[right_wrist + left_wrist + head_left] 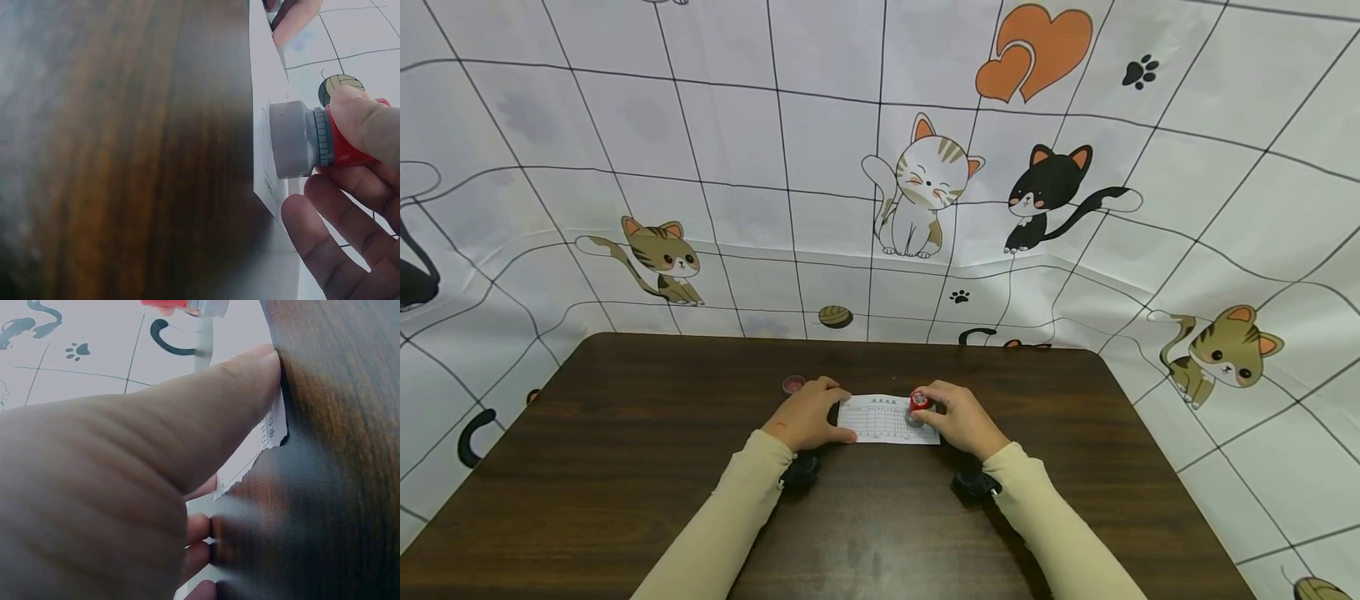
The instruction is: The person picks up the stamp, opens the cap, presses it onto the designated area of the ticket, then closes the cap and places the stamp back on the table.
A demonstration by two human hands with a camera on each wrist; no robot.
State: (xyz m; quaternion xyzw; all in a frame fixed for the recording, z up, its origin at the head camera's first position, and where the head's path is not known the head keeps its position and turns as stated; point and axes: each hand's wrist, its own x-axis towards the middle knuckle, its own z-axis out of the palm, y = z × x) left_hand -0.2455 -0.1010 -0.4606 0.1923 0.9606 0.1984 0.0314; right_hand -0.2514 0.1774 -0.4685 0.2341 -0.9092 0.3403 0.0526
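Note:
A printed paper form (880,421) with a ruled table lies on the dark wooden table. My right hand (958,417) pinches a stamp (297,140) by its red handle between thumb and fingers. The stamp stands upright on the form's right part, its clear grey base right at the paper in the right wrist view. With its thumb (250,375) straight, my left hand (811,417) presses the form's left end. The left fingers reach along that torn edge. Next to the left hand lies a small round reddish cap-like piece (793,384).
The brown wooden table (625,467) runs out to both sides, with its far edge just beyond the hands. Behind it hangs a white sheet (820,142) with grid lines and cartoon cats. Black wrist devices (976,486) sit under both wrists.

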